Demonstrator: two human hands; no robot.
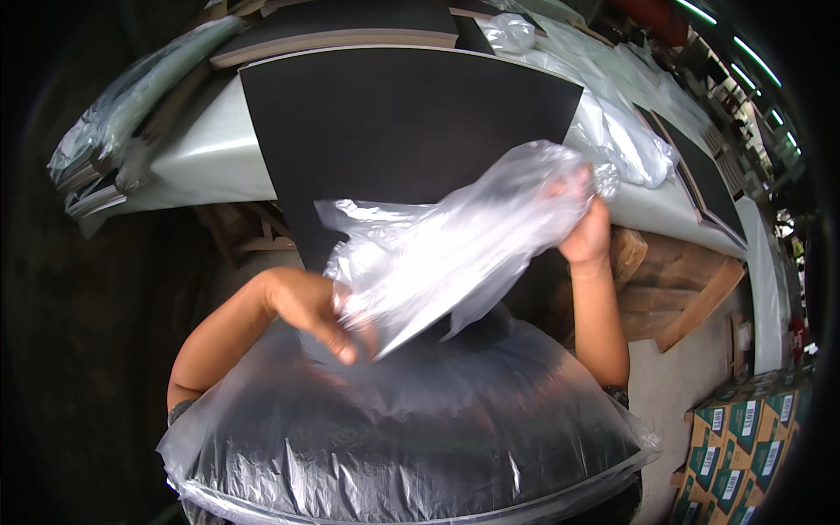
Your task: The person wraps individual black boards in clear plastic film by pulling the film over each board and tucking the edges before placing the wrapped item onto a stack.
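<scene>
Bare-handed work with clear plastic film, seen from above. Held slantwise between both hands, in front of the body and over the near part of a flat dark panel: the film, bunched, creased and partly blurred. Left hand at the lower end, half open, thumb apart from fingers partly seen through the film; firmness of hold impossible to tell through the blur. Right hand at the upper end, fingers curled closed on gathered film. Nearest the body, clear plastic over a dark bulging surface; wrapped piece or worn covering, impossible to tell. To the left, a stack in clear plastic; to the right, further loose film. Judged progress: early in the handling of this film, with gathering up apparently done; spreading or other placement not yet done, and most of the panel's face bare.
</scene>
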